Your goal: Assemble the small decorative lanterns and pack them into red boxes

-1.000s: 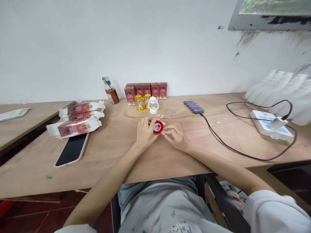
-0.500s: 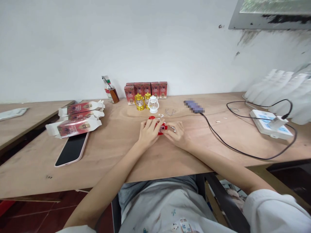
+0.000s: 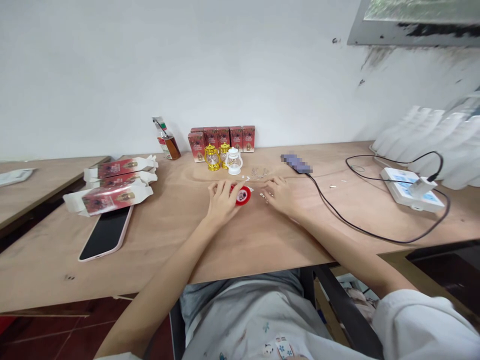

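Observation:
My left hand (image 3: 222, 202) is closed around a red lantern (image 3: 247, 196), whose round base faces me and shows a small dark-and-pale recess in the middle. The fingers hide most of its body. To the right, my right hand (image 3: 282, 196) rests low over the table with its fingers bent and tips close together. Those tips are at several small silvery discs (image 3: 263, 196) that look like button cells. Whatever may be between the fingertips is too small to make out. White bits (image 3: 245, 178) and thin wire handles (image 3: 259, 173) lie just beyond the hands.
Gold lanterns (image 3: 212, 158) and a white lantern (image 3: 234, 162) stand before red boxes (image 3: 216, 136). A bottle (image 3: 168, 142) is left of them. Opened boxes (image 3: 112, 192) overlap a phone (image 3: 107, 235). On the right, a cable (image 3: 337, 220) runs from another phone (image 3: 298, 163) to a power strip (image 3: 405, 187).
My right hand has left the red lantern and moved right to the small discs. My left hand keeps the lantern, whose base is now uncovered. The view has shifted slightly.

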{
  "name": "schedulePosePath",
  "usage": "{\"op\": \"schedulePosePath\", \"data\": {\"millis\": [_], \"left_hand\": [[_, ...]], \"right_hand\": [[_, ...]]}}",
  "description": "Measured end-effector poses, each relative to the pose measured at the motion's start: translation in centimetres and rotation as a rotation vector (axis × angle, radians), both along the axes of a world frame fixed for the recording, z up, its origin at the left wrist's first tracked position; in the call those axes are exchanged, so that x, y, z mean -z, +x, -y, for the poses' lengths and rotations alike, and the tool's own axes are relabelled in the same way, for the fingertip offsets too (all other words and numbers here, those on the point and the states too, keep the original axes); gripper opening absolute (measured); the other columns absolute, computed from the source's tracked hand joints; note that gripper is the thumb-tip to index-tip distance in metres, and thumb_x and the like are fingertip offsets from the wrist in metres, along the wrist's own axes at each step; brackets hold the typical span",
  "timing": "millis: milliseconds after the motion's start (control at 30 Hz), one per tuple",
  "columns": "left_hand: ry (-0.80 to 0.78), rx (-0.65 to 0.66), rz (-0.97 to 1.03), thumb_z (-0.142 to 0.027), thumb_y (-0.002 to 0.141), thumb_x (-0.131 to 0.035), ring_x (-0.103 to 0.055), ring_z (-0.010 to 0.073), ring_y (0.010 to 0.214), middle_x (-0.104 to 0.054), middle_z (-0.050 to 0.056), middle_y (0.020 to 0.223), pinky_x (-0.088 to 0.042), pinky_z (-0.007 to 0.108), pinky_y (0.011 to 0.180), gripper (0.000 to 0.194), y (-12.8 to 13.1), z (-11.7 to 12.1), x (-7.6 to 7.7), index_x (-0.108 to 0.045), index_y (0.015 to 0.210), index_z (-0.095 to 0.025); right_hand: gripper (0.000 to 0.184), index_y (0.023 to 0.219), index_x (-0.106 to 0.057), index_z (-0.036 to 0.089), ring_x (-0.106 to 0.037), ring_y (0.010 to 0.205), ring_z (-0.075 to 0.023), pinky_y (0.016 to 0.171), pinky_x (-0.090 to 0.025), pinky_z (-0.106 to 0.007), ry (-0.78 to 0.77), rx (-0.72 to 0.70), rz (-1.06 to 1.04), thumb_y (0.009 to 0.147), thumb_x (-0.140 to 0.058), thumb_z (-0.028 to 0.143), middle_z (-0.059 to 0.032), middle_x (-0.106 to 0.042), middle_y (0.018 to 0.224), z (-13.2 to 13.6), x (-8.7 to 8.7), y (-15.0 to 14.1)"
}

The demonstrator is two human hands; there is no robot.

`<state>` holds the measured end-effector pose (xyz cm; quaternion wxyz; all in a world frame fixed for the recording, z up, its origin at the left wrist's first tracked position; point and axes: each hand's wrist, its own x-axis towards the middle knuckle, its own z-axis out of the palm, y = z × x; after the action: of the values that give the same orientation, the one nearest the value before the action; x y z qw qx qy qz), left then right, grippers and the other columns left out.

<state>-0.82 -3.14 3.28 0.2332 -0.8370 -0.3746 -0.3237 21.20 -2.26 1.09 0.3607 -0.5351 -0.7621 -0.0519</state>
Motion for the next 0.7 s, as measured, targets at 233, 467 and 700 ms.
{"op": "schedulePosePath", "data": {"millis": [233, 467, 700], "left_hand": [[-0.095, -0.007, -0.016, -0.028, 0.083, -0.056, -0.051, 0.0269, 0.102, -0.060, 0.015, 0.112, -0.028, 0.040, 0.084, 0.045, -0.4, -0.5, 0.0, -0.050, 0.126, -0.017], [-0.151, 0.027, -0.041, -0.026, 0.082, -0.055, -0.051, 0.0272, 0.103, -0.060, 0.015, 0.113, -0.027, 0.041, 0.086, 0.043, -0.1, -0.2, 0.0, -0.052, 0.124, -0.016], [-0.192, 0.029, -0.054, -0.025, 0.082, -0.056, -0.052, 0.0270, 0.103, -0.059, 0.014, 0.113, -0.028, 0.039, 0.085, 0.044, 0.0, -0.1, 0.1, -0.051, 0.125, -0.017]], "right_hand": [[0.020, 0.098, -0.070, 0.022, -0.051, 0.108, -0.0282, 0.088, -0.040, -0.044, -0.201, 0.064, 0.139, 0.085, -0.058, 0.031, -0.0120, -0.056, 0.116, -0.5, 0.5, 0.7], [0.007, 0.083, -0.068, 0.019, -0.053, 0.103, -0.0255, 0.085, -0.042, -0.043, -0.092, -0.005, 0.107, 0.083, -0.061, 0.021, -0.0102, -0.059, 0.106, -1.2, 1.9, 0.3], [0.009, 0.083, -0.064, 0.019, -0.055, 0.105, -0.0232, 0.090, -0.042, -0.043, 0.052, -0.144, -0.093, 0.087, -0.058, 0.024, -0.0092, -0.058, 0.106, -0.2, 1.4, -0.6]]}}
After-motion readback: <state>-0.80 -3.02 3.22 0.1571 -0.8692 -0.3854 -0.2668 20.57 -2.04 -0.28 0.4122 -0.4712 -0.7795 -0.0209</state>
